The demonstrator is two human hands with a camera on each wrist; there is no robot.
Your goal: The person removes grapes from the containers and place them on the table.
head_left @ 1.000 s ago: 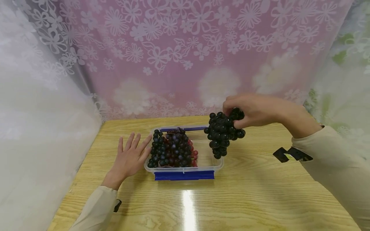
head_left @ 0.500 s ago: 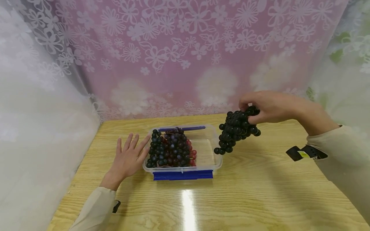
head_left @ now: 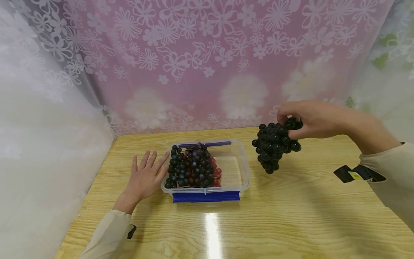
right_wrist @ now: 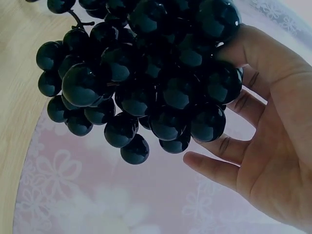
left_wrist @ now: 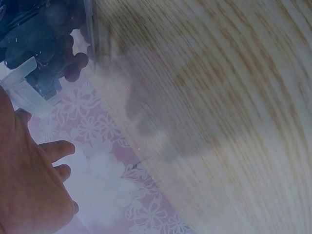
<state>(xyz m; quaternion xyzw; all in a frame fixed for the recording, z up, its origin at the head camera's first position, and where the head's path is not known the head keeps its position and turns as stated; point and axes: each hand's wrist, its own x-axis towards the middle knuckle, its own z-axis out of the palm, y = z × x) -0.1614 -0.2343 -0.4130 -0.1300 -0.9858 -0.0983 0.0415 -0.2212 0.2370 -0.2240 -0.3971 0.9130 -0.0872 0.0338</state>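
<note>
My right hand (head_left: 318, 118) grips a bunch of black grapes (head_left: 273, 144) by its upper end and holds it above the table, right of a clear plastic container (head_left: 243, 169). In the right wrist view the thumb and curled fingers hold the side of the glossy bunch (right_wrist: 156, 73). Beside the container's left side lies my left hand (head_left: 145, 178), its fingers straight and spread, the fingertips close to the rim. Inside the container are dark grapes (head_left: 197, 163) on the left and middle, with red grapes (head_left: 216, 172) beside them. In the left wrist view the left hand (left_wrist: 29, 170) holds nothing.
The container has blue clips (head_left: 207, 196) on its front and back. It stands on a wooden table (head_left: 275, 223). A pink floral curtain (head_left: 194, 72) hangs behind the table's back edge, and pale curtains (head_left: 42, 151) flank both sides.
My right hand has carried the black grapes to the right, from over the container's right edge to beyond it. The left hand and the container have stayed in place.
</note>
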